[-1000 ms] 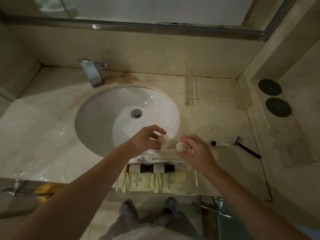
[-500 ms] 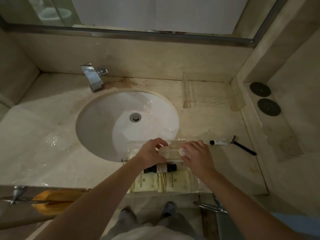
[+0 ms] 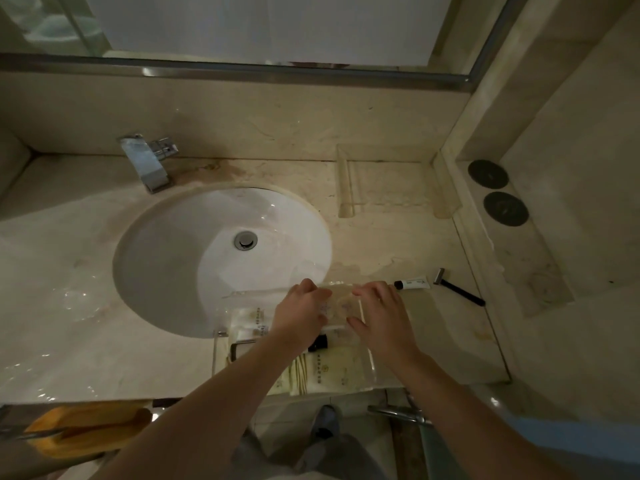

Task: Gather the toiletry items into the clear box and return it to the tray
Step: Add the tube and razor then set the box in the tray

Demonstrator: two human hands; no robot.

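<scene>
Round packets (image 3: 341, 304) btwn both hands' grip, over clear box (image 3: 372, 365).

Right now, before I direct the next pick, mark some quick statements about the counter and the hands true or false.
1. The razor lies on the counter, outside the clear box. True.
2. The small tube is already in the box. False: it lies on the counter beside the razor.
3. Both hands, left and right, are over the box. True.
4. The clear tray by the wall holds bottles. False: nothing shows in it.
5. The sink holds a sachet. False: it looks bare.
</scene>
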